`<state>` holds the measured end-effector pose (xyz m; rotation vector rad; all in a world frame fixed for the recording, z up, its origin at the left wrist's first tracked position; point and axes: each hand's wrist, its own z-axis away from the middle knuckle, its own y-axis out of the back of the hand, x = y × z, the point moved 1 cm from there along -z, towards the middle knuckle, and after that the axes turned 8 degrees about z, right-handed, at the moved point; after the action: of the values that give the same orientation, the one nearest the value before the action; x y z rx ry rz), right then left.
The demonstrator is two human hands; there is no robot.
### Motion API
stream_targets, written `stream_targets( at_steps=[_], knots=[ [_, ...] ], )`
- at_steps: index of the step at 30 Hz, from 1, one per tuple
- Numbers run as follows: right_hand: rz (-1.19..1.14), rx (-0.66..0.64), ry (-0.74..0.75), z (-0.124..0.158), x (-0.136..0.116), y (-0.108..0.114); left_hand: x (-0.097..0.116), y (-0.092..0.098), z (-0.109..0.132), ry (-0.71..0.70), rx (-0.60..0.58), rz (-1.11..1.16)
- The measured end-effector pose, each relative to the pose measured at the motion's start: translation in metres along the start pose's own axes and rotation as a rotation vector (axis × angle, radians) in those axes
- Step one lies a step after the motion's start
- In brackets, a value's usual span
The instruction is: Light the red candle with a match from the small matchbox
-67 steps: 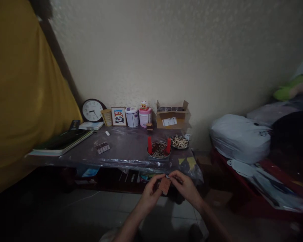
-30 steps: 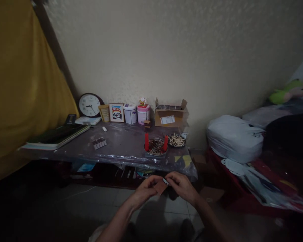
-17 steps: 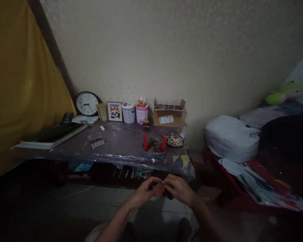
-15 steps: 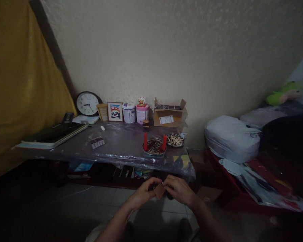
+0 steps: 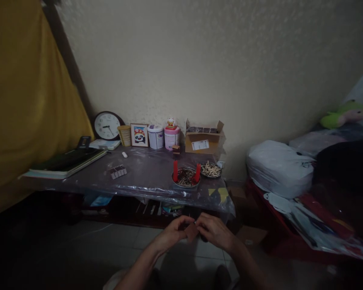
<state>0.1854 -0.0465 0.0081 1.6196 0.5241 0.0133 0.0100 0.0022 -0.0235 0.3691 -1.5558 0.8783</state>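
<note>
The person's left hand (image 5: 171,235) grips a small brown packet (image 5: 191,232) between thumb and fingers, by its left side. The right hand (image 5: 214,230) is bent in close, its fingertips pinching the packet's upper right corner, so the thing sits tilted between the two hands. From here I see it over the floor (image 5: 184,266), just short of the table (image 5: 148,165), below the dish (image 5: 186,185) with red candles (image 5: 175,172).

The fingers (image 5: 203,225) partly hid the small brown box (image 5: 191,232), its face blurred; the view's left edge cut off the yellow cloth (image 5: 18,104).
</note>
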Motion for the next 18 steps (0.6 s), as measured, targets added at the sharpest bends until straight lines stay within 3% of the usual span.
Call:
stream_targets(
  at_steps=[18],
  knots=[
    [-0.270,0.053,-0.146,-0.0013,0.0064,-0.0079,0.0035,-0.0051,0.0010,0.001,-0.056,-0.088]
  ],
)
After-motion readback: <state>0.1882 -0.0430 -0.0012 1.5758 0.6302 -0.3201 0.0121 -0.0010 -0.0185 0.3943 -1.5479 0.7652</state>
